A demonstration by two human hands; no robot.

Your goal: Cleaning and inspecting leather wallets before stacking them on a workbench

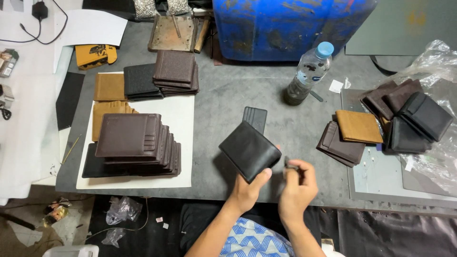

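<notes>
Our left hand (247, 188) grips a folded black wallet (249, 150) above the grey surface (223, 95) while our right hand (297, 183) pinches a small dark tool (288, 164) beside it, seemingly mid-inspection.

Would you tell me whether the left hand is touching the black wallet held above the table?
Touching. The head view shows the left hand gripping the black wallet at its lower corner, thumb pressed on its face.

Bottle (307, 74) stands behind wallet (250, 150), stacks flanking.

Closed black leather wallet (249, 150), tilted, held above the grey table.
</notes>
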